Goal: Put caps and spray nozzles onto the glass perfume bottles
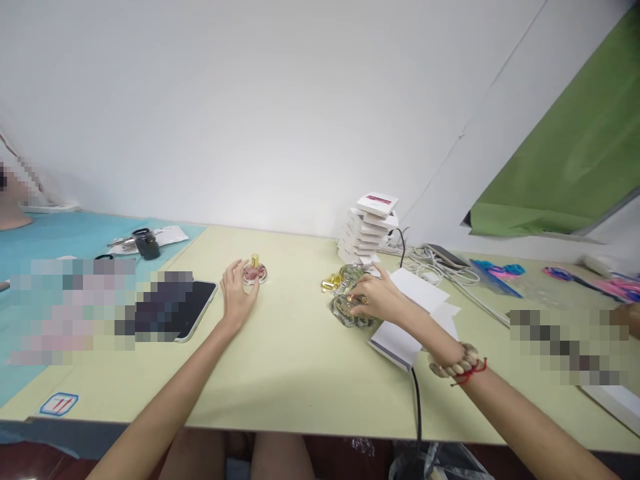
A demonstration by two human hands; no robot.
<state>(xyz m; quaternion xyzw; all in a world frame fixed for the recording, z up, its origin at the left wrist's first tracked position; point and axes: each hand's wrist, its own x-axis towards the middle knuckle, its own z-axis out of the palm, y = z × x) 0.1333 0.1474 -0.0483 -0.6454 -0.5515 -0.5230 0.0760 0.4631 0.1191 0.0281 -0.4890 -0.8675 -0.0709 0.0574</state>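
- L hand [237,297]: fingers + thumb curved abt L/near side of pink-filled bottle [255,273]; can't tell if gripping.
- R hand [383,297]: bent over clear bottles [344,313], grip unclear; gold caps [330,283] just L.
- Surface [290,340]: wide stretch btwn hands, down to front edge [310,430].
- Phone [204,301] L; box stack [377,204] back R, nr wall [280,133].

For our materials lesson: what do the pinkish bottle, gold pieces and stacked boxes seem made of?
Pinkish bottle: probably glossy glass, being see-through.
Gold pieces: metal or coated plastic, given their shine.
Stacked boxes: likely smooth card; flat sides, straight edges.
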